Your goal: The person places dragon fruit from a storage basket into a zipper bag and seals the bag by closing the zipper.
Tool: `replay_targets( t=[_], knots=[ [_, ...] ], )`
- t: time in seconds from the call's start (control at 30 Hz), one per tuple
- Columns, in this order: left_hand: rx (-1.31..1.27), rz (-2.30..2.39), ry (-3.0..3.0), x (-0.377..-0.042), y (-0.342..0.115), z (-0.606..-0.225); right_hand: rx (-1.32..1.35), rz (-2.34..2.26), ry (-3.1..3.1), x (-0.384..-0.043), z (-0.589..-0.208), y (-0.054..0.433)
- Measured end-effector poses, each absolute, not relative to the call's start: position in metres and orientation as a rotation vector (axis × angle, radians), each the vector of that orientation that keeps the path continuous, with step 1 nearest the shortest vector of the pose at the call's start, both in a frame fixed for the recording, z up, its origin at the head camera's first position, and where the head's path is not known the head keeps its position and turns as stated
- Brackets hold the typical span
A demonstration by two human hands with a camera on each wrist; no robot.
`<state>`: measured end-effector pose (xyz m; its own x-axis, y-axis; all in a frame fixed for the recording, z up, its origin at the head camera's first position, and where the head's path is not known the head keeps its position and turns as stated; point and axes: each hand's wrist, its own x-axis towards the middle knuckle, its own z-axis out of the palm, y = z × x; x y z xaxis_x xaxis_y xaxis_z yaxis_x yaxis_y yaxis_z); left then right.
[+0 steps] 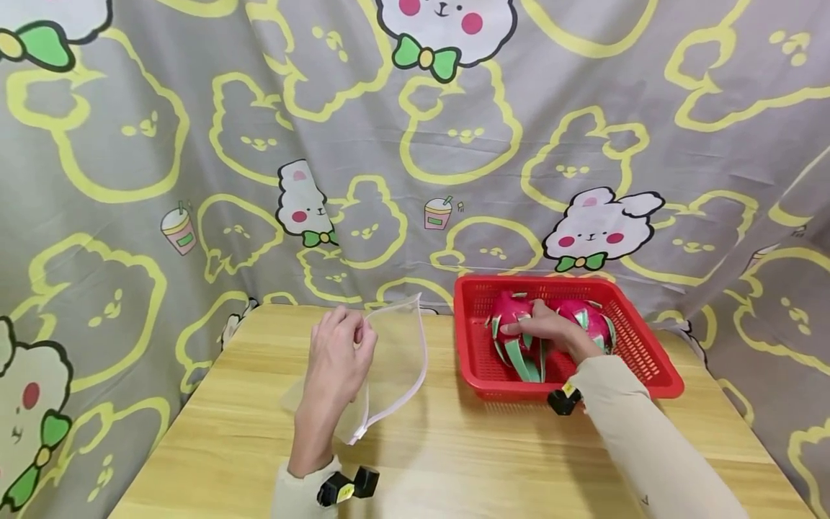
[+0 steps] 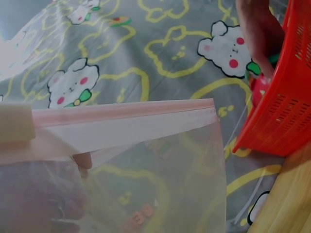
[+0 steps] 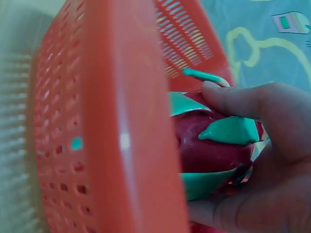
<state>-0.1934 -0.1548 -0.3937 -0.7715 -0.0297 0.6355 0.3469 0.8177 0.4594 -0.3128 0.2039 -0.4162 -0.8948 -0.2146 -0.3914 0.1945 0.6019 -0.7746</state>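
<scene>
My left hand [image 1: 338, 353] holds a clear zip-seal plastic bag [image 1: 397, 342] by its side, its fingers curled at the bag's mouth. The pale pink zip strip [image 2: 131, 114] bows outward in the head view, so the mouth gapes. A fingertip [image 2: 83, 160] shows below the strip in the left wrist view. Over in the red basket [image 1: 476, 382], my right hand [image 1: 554, 331] grips a pink dragon fruit [image 1: 512, 308] with green scales. Thumb and fingers wrap opposite sides of this fruit [image 3: 214, 150]. A second dragon fruit [image 1: 598, 324] lies to its right, partly behind the hand.
The basket has slotted walls and stands at the right of the wooden table [image 1: 441, 461]. Behind and at both sides hangs a grey curtain [image 1: 369, 151] with cartoon rabbits. The bag stands left of the basket, with bare wood between them.
</scene>
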Motion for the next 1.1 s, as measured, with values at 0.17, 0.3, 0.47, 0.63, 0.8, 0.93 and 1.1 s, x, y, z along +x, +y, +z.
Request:
replay_targets(
  t=[0.17,0.3,0.47,0.63,0.8,0.93,1.1],
  knots=[
    [-0.231,-0.751,-2.336,-0.196,-0.157,-0.394,-0.040,-1.363,2.415,-0.311,-0.408,0.209],
    [-0.231,-0.751,-2.323,-0.196,-0.158,-0.396,-0.039,-1.508,2.409,-0.305,-0.405,0.212],
    [-0.238,-0.750,-2.332,-0.197,-0.157,-0.397,-0.034,-1.651,2.386,-0.291,-0.411,0.220],
    [-0.247,-0.763,-2.332,-0.197,-0.155,-0.398,-0.002,-1.813,2.362,-0.276,-0.413,0.225],
    [-0.248,-0.775,-2.298,-0.196,-0.156,-0.397,0.069,-2.084,2.205,-0.266,-0.403,0.222],
    [-0.251,-0.783,-2.285,-0.196,-0.157,-0.396,0.074,-2.302,1.999,-0.256,-0.400,0.221],
    [-0.270,-0.783,-2.282,-0.197,-0.155,-0.396,-0.050,-2.472,1.831,-0.237,-0.405,0.222]
  ],
)
